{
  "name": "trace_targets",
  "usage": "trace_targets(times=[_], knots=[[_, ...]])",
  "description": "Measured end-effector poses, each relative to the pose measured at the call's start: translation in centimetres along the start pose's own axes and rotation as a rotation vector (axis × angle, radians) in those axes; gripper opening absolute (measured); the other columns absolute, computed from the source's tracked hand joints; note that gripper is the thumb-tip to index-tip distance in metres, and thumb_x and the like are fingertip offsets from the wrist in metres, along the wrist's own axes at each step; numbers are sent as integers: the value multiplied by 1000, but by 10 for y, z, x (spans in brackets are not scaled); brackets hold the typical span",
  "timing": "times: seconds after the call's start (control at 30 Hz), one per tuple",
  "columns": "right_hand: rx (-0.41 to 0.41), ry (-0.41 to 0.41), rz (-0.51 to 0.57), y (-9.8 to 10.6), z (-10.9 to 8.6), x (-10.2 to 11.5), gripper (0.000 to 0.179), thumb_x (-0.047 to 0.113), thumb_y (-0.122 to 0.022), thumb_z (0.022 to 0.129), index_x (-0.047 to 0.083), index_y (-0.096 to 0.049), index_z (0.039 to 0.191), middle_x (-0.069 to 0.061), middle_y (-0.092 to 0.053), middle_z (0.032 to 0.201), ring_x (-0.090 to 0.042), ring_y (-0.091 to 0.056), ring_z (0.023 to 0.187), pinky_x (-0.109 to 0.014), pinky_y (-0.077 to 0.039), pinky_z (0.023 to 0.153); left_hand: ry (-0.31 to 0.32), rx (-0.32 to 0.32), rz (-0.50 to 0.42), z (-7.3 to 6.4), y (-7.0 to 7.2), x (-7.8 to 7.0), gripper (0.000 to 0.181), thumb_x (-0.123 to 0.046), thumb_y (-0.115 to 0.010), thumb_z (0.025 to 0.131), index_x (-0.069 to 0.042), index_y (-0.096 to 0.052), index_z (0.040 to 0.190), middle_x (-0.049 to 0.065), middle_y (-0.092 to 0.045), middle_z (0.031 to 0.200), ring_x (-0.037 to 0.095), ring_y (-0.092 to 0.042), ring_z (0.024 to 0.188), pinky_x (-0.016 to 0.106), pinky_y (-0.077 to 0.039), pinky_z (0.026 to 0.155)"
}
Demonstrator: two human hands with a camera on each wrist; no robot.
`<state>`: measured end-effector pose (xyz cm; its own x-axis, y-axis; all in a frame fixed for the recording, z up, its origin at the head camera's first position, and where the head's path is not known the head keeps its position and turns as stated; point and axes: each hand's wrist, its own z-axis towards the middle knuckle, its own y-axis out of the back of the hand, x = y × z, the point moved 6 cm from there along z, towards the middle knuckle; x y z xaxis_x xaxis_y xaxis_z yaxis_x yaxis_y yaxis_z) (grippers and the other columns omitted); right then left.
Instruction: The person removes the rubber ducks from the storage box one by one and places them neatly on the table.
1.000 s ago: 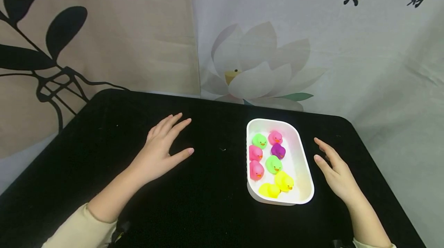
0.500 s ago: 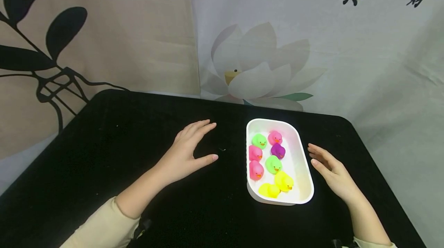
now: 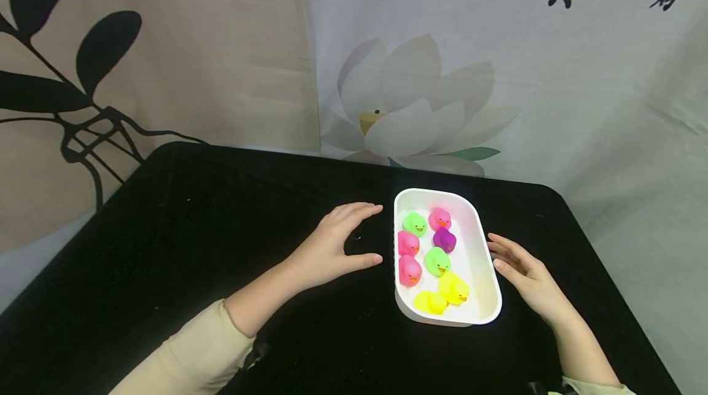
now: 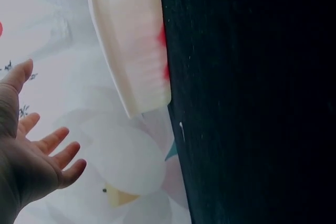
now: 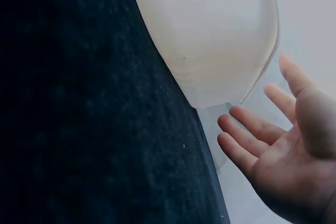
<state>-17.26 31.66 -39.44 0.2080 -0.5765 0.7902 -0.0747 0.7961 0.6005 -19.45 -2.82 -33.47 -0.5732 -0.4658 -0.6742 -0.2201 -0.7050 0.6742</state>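
Right now, the white tray [image 3: 479,275] rests on the black desk [image 3: 310,333] between two hands that hold nothing. From where I stand, the left hand [image 3: 326,249] is near its left wall but apart from it, fingers and thumb spread; the right hand [image 3: 530,279] is just beside the opposite wall, fingers loosely bent, and I can't tell for sure whether a fingertip brushes it. I'd worry about uneven contact: if one side were pressed first, the tray could skid or swivel, more so since the left fingertips reach a little farther back than the right. Tipping looks the bigger hazard. The three pink ducks [image 3: 410,271] and two yellow ducks [image 3: 453,288] mostly crowd the left side and near end, so a lopsided lift would probably send them sliding, the purple duck [image 3: 444,240] and two green ducks [image 3: 437,262] with them.
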Motion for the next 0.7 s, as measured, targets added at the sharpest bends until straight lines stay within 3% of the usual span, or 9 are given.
trace_targets(times=[0.13,0.53,0.7], knots=[[3,1,14,-1,0,-5,51,17,-54,98,5,-38,144,-21,-50,135,7,-50,110,-39,-47,86,2,20,-27,6,-8,-2,75,-41,-77,79,-25,-42,143,-6,-41,144,14,-32,130,46,-41,96],[29,-11,104,-5,0,-16,50,13,-54,98,3,-37,144,-25,-51,131,1,-56,107,-28,-46,86,16,92,-78,26,-27,-12,72,-36,-79,78,-21,-46,141,-1,-47,139,17,-38,125,38,-49,88],[37,-17,137,-8,0,-18,49,13,-53,99,3,-37,144,-25,-51,132,-2,-56,109,-35,-46,88,21,122,-105,34,-37,-13,72,-32,-81,77,-20,-48,140,1,-48,137,18,-40,121,35,-52,82]])
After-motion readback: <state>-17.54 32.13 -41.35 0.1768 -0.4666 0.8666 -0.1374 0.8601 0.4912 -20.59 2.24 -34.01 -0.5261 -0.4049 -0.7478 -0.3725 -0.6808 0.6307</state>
